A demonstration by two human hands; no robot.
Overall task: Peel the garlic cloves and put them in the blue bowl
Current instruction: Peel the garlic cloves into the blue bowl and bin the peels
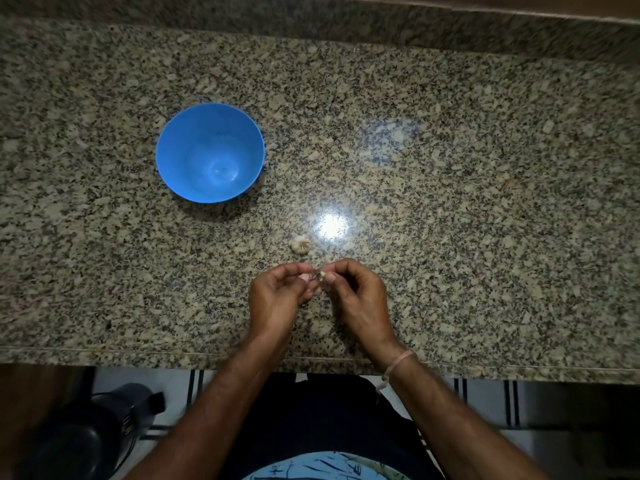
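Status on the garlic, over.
Left hand, right hand pinching one clove. Garlic bulb on counter just beyond. Blue bowl far left, nothing blocking.

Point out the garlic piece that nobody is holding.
The garlic cluster lying alone and untouched on the granite counter. The other piece, a small clove, is pinched between the left hand and the right hand.

You find no readable text, label, brand, number or sign in this view. The dark-line print on your light-blue shirt [322,467] forms no legible characters.
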